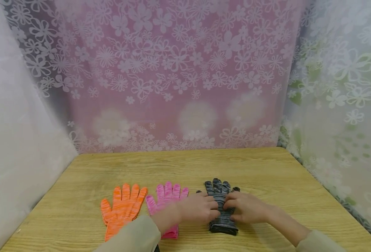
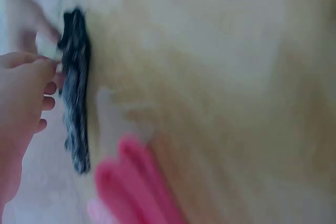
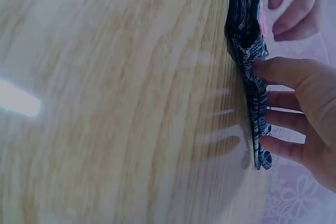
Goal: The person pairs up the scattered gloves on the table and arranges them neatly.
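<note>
A black and grey striped knit glove (image 1: 221, 223) lies flat on the table, its fingers pointing away from me and its dark cuff toward me. My left hand (image 1: 196, 209) hovers at its left side with loosely bent fingers; in the right wrist view that left hand (image 3: 302, 6) looks apart from the fabric. From the right, my right hand (image 1: 248, 208) touches the glove. In the right wrist view its thumb (image 3: 281, 70) rests at the cuff end, with the other fingers spread along the top. A pink glove (image 1: 167, 199) lies partly under my left forearm.
An orange glove (image 1: 122, 206) lies at the left, its cuff partly hidden by my left sleeve (image 1: 135, 234). The wooden table (image 1: 179, 164) ends at a pink flowered curtain (image 1: 179, 70) behind, with pale curtains on both sides.
</note>
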`<state>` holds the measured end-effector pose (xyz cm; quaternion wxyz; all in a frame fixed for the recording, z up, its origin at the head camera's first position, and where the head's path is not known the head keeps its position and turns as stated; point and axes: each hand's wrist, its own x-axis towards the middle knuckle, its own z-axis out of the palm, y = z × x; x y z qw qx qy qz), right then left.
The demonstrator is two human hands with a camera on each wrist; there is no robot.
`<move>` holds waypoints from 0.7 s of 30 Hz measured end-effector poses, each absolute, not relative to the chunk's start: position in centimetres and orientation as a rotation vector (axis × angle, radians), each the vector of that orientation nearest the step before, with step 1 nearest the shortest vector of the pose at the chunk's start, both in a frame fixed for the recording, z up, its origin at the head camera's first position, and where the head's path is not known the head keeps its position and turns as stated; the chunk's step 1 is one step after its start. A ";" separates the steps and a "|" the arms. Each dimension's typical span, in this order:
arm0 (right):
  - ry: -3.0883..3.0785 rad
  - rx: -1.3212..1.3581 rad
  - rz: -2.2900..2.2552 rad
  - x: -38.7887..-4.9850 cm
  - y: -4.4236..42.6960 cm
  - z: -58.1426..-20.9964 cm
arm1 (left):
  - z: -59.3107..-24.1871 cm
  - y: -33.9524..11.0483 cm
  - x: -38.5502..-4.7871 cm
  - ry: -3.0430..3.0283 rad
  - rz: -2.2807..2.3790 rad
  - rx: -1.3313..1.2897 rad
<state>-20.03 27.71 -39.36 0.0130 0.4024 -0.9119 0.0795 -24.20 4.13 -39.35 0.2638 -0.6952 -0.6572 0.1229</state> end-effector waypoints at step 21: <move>-2.954 0.624 0.330 -26.3 27.3 -38.7 | -40.8 5.1 -22.1 -1.887 0.232 -2.079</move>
